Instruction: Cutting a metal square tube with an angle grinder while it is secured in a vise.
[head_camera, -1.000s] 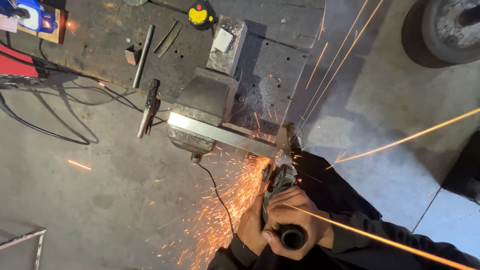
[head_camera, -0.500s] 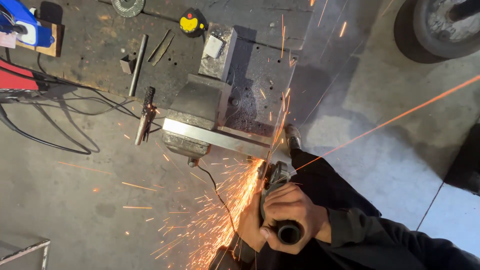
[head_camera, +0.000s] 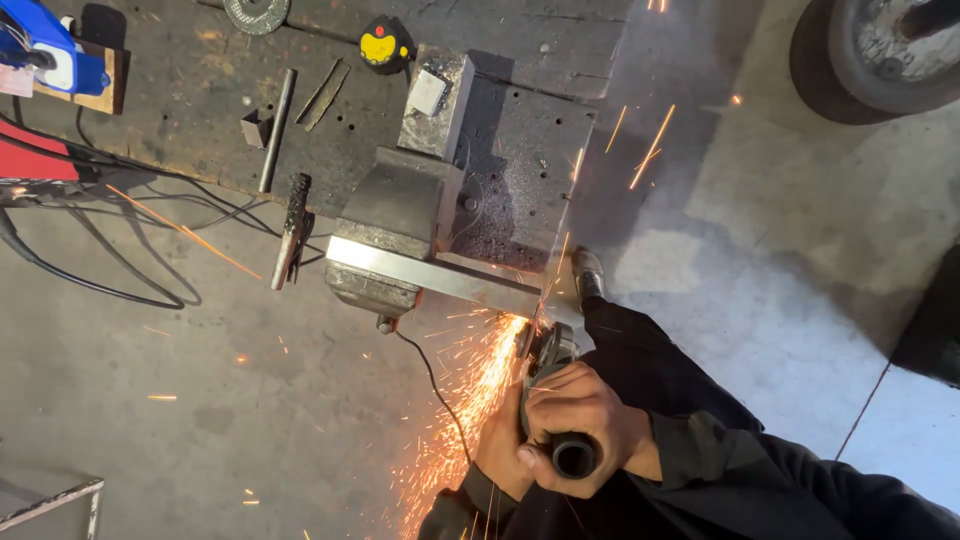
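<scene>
**Two hands on a grinder at the end of a clamped steel bar**

The right hand (head_camera: 580, 425) is wrapped tight around the black side handle of the grinder (head_camera: 548, 365), fingers fully curled over it, the round end of the handle showing under the knuckles. The left hand (head_camera: 500, 450) sits just beside it and lower, closed on the body of the same tool, though most of that hand is hidden behind the right one and the sparks. Both sleeves are dark.

The grinder is small, grey and black, with its disc end up against the right end of the steel bar (head_camera: 440, 275). A thin black cord (head_camera: 435, 385) trails down from near the vise towards the hands. A thick fan of orange sparks (head_camera: 460, 420) pours down and to the left from the contact spot, and a few stray sparks fly up to the right.

The bar is one long, pale, square-edged length of metal, lying slightly tilted and held in one grey vise (head_camera: 395, 225), which is fixed to the edge of a dark workbench (head_camera: 180, 90).

On the bench lie one round rod (head_camera: 277, 130), one yellow and black tape measure (head_camera: 380, 45), one grinding disc (head_camera: 256, 12) at the top edge, and one flat metal strip (head_camera: 325, 95). One wheel (head_camera: 880, 50) stands on the floor at the upper right.
</scene>
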